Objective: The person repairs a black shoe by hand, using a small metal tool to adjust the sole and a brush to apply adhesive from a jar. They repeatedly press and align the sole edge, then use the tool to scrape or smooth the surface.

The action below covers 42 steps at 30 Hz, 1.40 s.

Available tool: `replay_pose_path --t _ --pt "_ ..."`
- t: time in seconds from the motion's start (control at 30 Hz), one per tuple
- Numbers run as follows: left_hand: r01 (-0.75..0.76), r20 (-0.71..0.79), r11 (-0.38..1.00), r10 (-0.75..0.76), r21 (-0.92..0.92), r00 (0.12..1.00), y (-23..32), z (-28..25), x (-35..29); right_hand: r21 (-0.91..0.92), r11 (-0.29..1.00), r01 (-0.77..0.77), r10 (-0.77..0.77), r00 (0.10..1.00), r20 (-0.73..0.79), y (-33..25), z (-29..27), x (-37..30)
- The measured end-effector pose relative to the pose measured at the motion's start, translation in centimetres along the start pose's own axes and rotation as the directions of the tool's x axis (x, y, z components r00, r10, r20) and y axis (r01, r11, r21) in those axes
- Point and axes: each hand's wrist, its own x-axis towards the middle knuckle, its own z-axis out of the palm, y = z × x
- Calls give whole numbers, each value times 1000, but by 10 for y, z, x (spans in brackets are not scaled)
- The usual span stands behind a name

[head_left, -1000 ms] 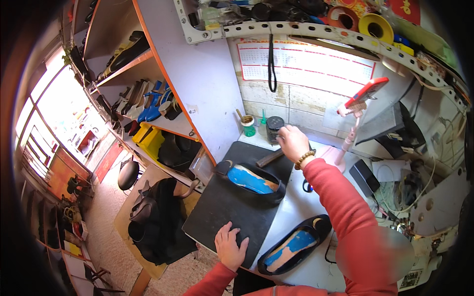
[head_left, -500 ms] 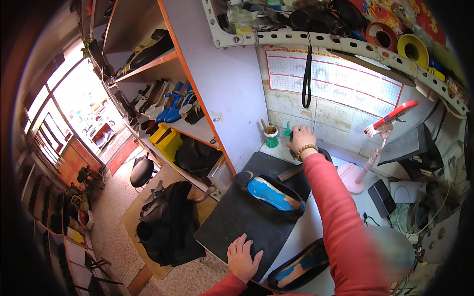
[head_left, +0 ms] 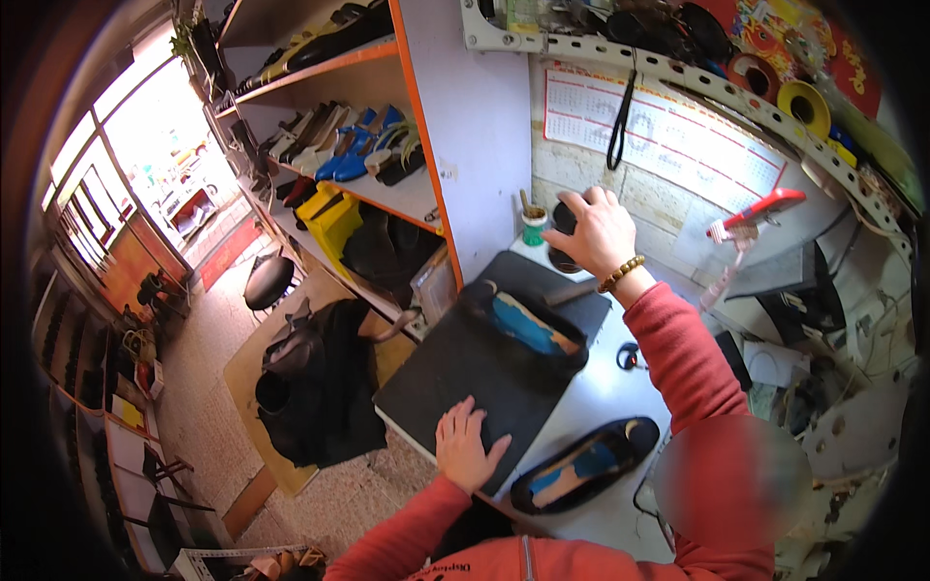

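My left hand [head_left: 466,447] lies flat with spread fingers on a black mat [head_left: 426,382] at the table's near left edge. At the back of the table, my right hand [head_left: 603,234], with a bead bracelet at its wrist, curls thumb and fingers around a dark round container [head_left: 562,222]; the hand partly hides it. A black shoe [head_left: 489,327] with a worn blue and tan insole rests on the mat. Its matching shoe [head_left: 639,441] stands on the white tabletop nearer me. Behind the first shoe lies a dark bar-like tool [head_left: 573,291], partly covered by my wrist.
Beside the container stands a green and white jar [head_left: 533,230] with a stick in it. A red phone [head_left: 765,213] sits on a pink stand at right. Shelves [head_left: 407,198] with shoes rise at left. A black bag-like bundle [head_left: 320,397] lies below the table's left side.
My right hand has turned and its fingers now curl beside the green jar, around the dark container. The view has shifted, showing more of the near shoe. My left hand stays on the mat.
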Motion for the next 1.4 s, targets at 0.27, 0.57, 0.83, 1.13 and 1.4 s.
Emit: replay_pose_path --t 0.27,0.57,0.83,1.13,1.4 --pt "-53 -306 904 -89 -424 948 41 -23 16 383 908 171 -225 969 102 -124 -77 -116" --pt "-146 -205 879 56 -455 977 52 -66 -16 530 751 393 -464 886 0 -147 -113 -167" --pt "318 395 297 252 -900 883 38 -90 -23 736 511 443 -612 789 -49 -121 -128 -169" --pt "195 152 455 -128 -869 980 -3 -45 -19 142 956 -256 82 699 710 -20 -47 -204" --pt "146 2 636 -221 -758 975 -50 -17 13 -117 984 -131 174 633 754 18 -17 -183"
